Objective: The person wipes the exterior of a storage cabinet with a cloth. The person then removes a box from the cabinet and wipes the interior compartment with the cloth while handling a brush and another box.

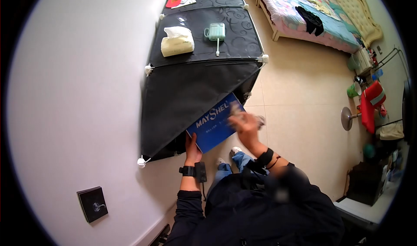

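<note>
A: Position of the box point(213, 133)?

B: Between the two hands, tilted, printed face up. Its far-left side met the slanting edge of the black flap point(182, 98), seemingly tucked just under it.

A: Left hand point(192, 149)?

B: Partly closed on the box's near-left corner, a digit over the edge. Remaining fingers hidden; grip beneath not readable.

A: Right hand point(246, 126)?

B: Blurred, over the box's right side, fingers bent, partly open. Couldn't tell whether it touched the box or held something small; a pale smear showed beside it.

A: Main risk?

B: Weight on one corner. With the right hand giving no sure support, the box could have swung or slid out of the left hand towards the floor point(295, 115), near the shoe point(235, 150) below the hands.

A: The flap?

B: Loose-looking cloth. Its edge could have snagged the box's far corner; a hard pull there might have strained the white joint point(141, 162) left of the left hand, and shaken the frame.

A: Anything above?

B: Tissue pack point(177, 46) and cup point(216, 32) stood on the cabinet point(197, 20) beyond both hands. A jolt could have tipped the cup.
</note>
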{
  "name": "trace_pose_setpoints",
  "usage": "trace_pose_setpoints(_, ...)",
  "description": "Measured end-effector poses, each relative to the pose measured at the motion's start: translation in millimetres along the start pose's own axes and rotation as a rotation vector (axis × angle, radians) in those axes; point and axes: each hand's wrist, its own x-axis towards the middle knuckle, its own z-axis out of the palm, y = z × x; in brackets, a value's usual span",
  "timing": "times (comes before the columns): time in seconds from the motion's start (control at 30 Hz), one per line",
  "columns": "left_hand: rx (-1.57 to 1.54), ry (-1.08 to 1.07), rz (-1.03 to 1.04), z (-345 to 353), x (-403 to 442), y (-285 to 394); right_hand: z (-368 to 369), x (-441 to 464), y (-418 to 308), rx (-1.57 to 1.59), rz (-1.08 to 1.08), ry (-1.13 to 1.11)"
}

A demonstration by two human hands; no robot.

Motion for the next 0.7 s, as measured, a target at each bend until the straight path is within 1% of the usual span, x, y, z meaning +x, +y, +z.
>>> trace_pose_setpoints(0.07, -0.03, -0.058, 0.016, -1, 3, 1, 13, 1, -25, 0.17, -0.284, -0.191)
trace_pose_setpoints(0.1, -0.027, -0.061, 0.011, -1, 3, 2, 22, -4, -31, 0.202, -0.404, -0.358)
trace_pose_setpoints(0.17, -0.07, -0.065, -0.097, -5, 2, 7, 36, -7, -43, 0.081, -0.607, -0.506)
trace_pose_setpoints(0.2, -0.036, -0.045, -0.11, -10, 5, 7, 39, -10, -42, 0.081, -0.606, -0.501)
trace_pose_setpoints(0.23, -0.032, -0.048, -0.109, -13, 6, 4, 42, -12, -41, 0.059, -0.621, -0.446)
trace_pose_setpoints(0.27, -0.009, -0.054, -0.062, -16, 8, 2, 45, -13, -39, 0.037, -0.637, -0.391)
trace_pose_setpoints(0.3, 0.011, -0.059, -0.016, -16, 10, 1, 45, -11, -31, 0.035, -0.636, -0.388)
trace_pose_setpoints(0.37, 0.038, -0.043, -0.033, -21, 11, 0, 37, -9, -6, -0.117, -0.371, -0.281)
trace_pose_setpoints(0.43, 0.06, -0.024, -0.046, -19, 10, 2, 23, 1, 28, -0.215, -0.217, -0.157)
trace_pose_setpoints(0.5, 0.056, 0.004, -0.124, -12, 4, 8, 5, 10, 58, -0.266, -0.103, 0.006)
trace_pose_setpoints(0.57, 0.031, 0.013, -0.113, -15, 4, 10, -4, 3, 103, -0.465, 0.262, -0.099)
trace_pose_setpoints(0.6, 0.011, 0.019, -0.104, -17, 4, 11, -13, -8, 126, -0.415, 0.391, -0.02)
trace_pose_setpoints(0.63, 0.008, 0.022, -0.096, -18, 6, 11, -22, -9, 131, -0.362, 0.517, 0.06)
trace_pose_setpoints(0.67, 0.011, -0.018, -0.068, -18, 11, 9, -22, -10, 131, -0.336, 0.512, 0.114)
trace_pose_setpoints(0.7, 0.015, -0.054, -0.044, -18, 12, 7, -31, -5, 116, -0.31, 0.511, 0.162)
